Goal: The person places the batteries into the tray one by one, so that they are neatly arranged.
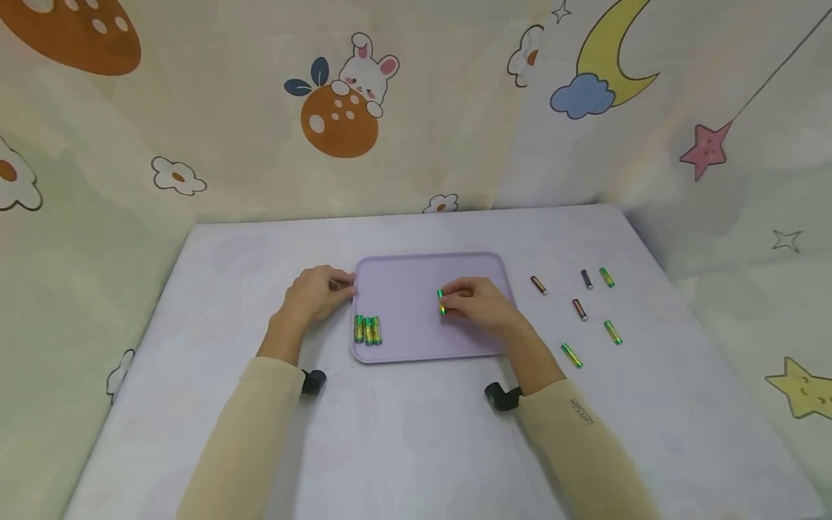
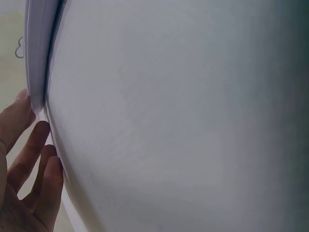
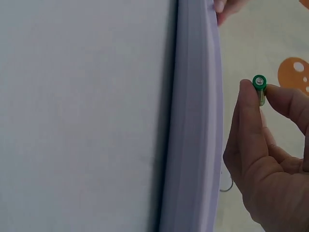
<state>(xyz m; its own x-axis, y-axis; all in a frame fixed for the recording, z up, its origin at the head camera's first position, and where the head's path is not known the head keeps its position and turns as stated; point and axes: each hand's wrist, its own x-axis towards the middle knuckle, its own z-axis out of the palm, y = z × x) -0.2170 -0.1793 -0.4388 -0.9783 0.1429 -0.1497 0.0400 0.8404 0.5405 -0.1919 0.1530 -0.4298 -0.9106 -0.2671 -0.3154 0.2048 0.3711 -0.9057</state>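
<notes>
Toward the middle of a lilac tray (image 1: 416, 263), my right hand (image 1: 481, 302) pinches a green battery (image 1: 443, 309) between thumb and fingers. The right wrist view shows the end of that battery (image 3: 259, 83) above the tray's side. My left hand (image 1: 316, 292) holds the tray's left rim with thumb and fingertips. In the left wrist view, the left hand's fingers (image 2: 36, 150) are bent beside the tray wall (image 2: 38, 53). Three green batteries (image 1: 368, 331) stand side by side within the tray, by its left edge near the front corner.
Right of the tray, loose batteries lie scattered on the white table: a green battery (image 1: 572, 355), another green battery (image 1: 613, 332), a third green battery (image 1: 607, 277), a brown battery (image 1: 539, 285), a second brown battery (image 1: 580, 310) and a dark battery (image 1: 587, 279). Patterned cloth (image 1: 247, 108) surrounds the table.
</notes>
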